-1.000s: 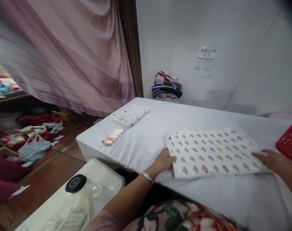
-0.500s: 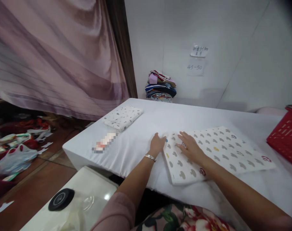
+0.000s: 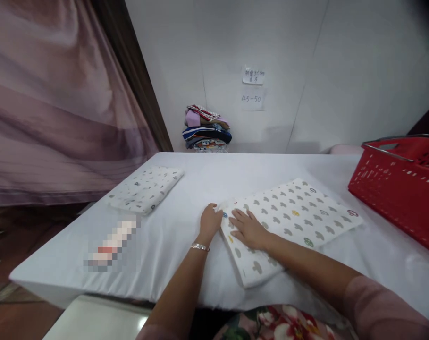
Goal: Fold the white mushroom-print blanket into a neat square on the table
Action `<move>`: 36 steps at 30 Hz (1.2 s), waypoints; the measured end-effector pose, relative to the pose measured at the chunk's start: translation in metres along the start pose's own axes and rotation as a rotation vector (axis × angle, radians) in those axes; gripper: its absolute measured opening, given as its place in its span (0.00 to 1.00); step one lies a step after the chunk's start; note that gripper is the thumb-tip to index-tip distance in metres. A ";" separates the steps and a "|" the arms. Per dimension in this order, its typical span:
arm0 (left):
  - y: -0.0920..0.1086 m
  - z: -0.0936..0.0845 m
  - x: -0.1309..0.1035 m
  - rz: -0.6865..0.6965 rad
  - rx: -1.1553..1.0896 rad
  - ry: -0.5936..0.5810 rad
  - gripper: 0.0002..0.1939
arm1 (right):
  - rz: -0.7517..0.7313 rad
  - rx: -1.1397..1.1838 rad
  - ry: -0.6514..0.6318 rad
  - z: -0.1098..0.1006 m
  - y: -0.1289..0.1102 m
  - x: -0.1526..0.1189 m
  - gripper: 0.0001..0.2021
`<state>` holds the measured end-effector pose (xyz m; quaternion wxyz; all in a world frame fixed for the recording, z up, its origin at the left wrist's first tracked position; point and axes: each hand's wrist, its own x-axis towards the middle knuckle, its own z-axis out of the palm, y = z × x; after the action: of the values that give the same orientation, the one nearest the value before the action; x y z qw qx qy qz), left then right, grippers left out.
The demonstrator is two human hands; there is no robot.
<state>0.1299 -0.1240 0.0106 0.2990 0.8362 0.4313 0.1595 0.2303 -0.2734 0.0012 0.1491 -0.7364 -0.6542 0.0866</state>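
A folded white cloth with grey mushroom shapes and a few coloured ones lies flat on the white-covered table. At its left edge, my left hand has finger and thumb closed around the far left corner; a silver bracelet is on that wrist. My right hand rests palm down on the same cloth, open with its fingers spread, just right of my left hand. Farther left lies a second folded cloth, white with small dark prints, touched by neither hand.
A red basket with a metal handle stands at the right. Behind the table is a stack of folded fabrics. A blurred-out item lies near the left front. A pink curtain hangs at left, and paper notes are on the wall.
The view has swung right, bringing more of the red basket into sight. Both hands remain by the mushroom cloth's left end, the right one still lying on top.
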 end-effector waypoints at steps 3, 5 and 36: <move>-0.002 0.002 -0.004 0.111 0.078 0.054 0.15 | -0.043 0.056 0.049 -0.006 0.015 0.004 0.22; -0.001 0.002 -0.004 0.205 0.127 0.080 0.14 | -0.050 0.081 0.179 -0.015 0.034 0.010 0.18; -0.002 0.016 0.022 0.329 -0.171 0.004 0.06 | -0.013 0.073 0.301 -0.031 0.092 0.051 0.06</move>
<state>0.1495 -0.1112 -0.0026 0.3378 0.8667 0.2743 0.2439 0.3332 -0.2353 0.0027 0.2724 -0.7309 -0.6258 -0.0020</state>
